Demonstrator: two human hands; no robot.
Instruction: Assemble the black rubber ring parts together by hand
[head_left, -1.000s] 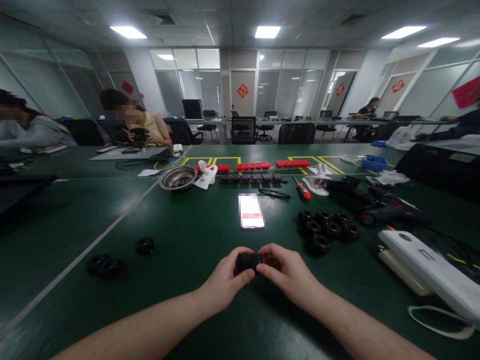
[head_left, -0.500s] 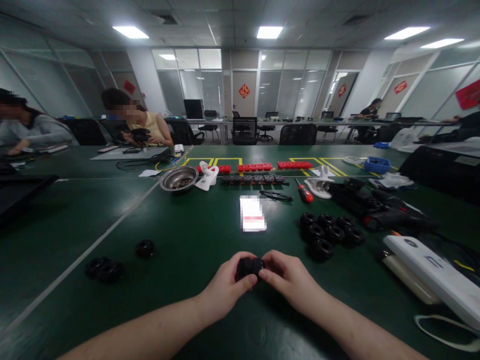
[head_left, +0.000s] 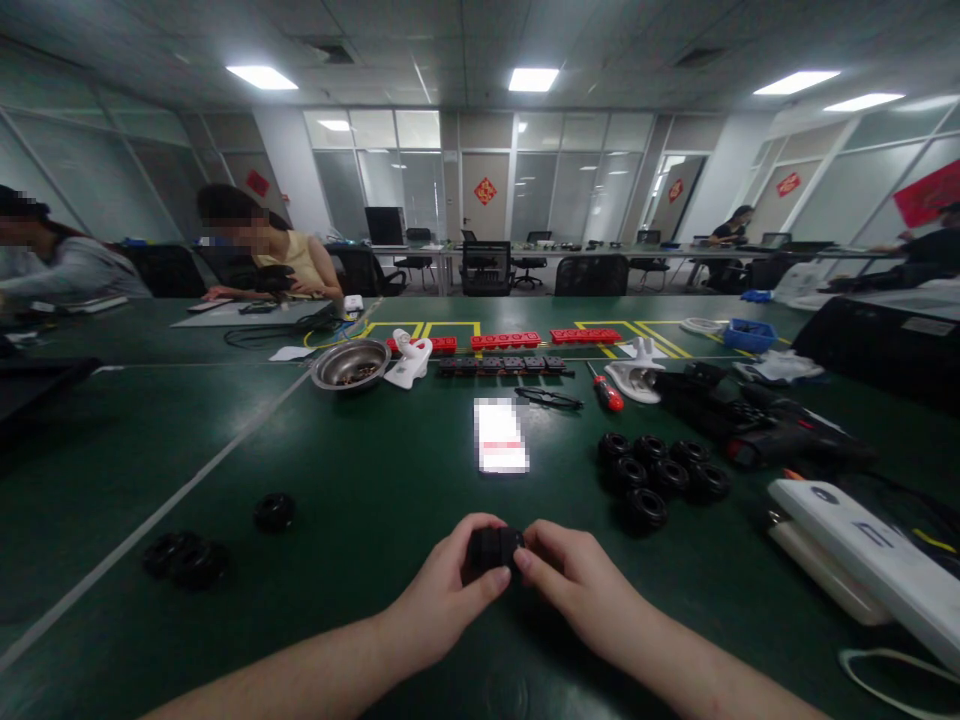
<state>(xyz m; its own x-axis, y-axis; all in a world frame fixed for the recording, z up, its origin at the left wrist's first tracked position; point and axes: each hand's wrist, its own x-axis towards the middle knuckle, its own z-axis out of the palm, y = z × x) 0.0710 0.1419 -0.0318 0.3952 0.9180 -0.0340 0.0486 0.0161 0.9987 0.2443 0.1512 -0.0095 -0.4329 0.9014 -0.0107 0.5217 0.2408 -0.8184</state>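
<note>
Near the front of the green table, both hands hold a small black wheel (head_left: 495, 547), its face partly hidden by my fingers. My left hand (head_left: 455, 580) is wrapped round its left side, with the thumb along the near edge. From the right, my right hand (head_left: 568, 575) pinches the other side between thumb and fingers. Several black tyres (head_left: 646, 508) sit in a cluster to the right. On the left lie a single tyre (head_left: 274, 512) and a small group of tyres (head_left: 201, 563).
Beyond my hands lies a lit phone (head_left: 501, 436). Farther back are a metal bowl (head_left: 349, 364), red strips (head_left: 505, 341), a black strip (head_left: 504, 367), glasses (head_left: 549, 398) and a screwdriver (head_left: 607, 392). A white device (head_left: 862, 540) lies at right. Co-workers sit across the table.
My view has shifted slightly, so the table things sit a little lower. Both hands keep their hold on the wheel. A co-worker at the left has lowered one hand to the table.
</note>
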